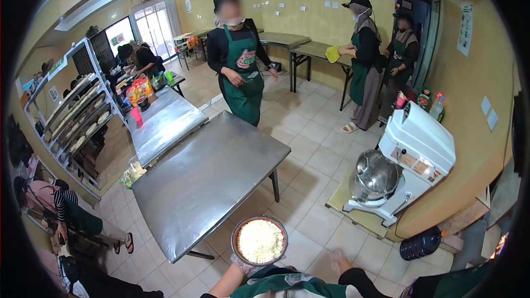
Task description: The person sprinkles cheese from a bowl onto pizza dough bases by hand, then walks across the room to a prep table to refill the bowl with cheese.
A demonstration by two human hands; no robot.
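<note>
Low in the head view, my left hand is closed on the near-left side of a round bowl with a brown inner rim. Pale yellow crumbly or grated food fills the bowl; its exact kind is unclear. Out to the right, apart from the bowl, my right hand hangs over the floor with its fingers stretched out and nothing visible in it. A clear glove seems to cover my left hand. Just ahead of the bowl stands a bare metal-topped table.
A second metal table adjoins the first, with a pink cup. At right stands a white mixer with a steel bowl. A tray rack lines the left. One person stands beyond the table; others are around the room.
</note>
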